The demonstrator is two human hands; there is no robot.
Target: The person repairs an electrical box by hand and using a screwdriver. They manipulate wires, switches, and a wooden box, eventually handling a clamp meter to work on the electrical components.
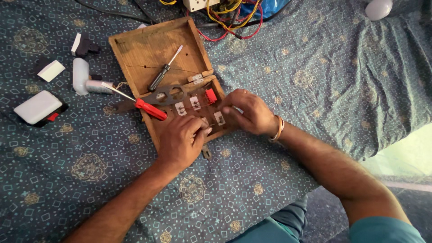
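Patterned blue cloth (315, 67): we are working over a wooden switch board (148, 49).
We are pinching a thin wire (211, 124) between left hand (182, 141) and right hand (249, 112), its long axis running across between the fingers.

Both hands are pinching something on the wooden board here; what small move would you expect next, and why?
Probably the left hand seats the small part it pinches among the white switches, while the right hand steadies the wooden board. Both screwdrivers lie unheld, so fastening seems to come after.
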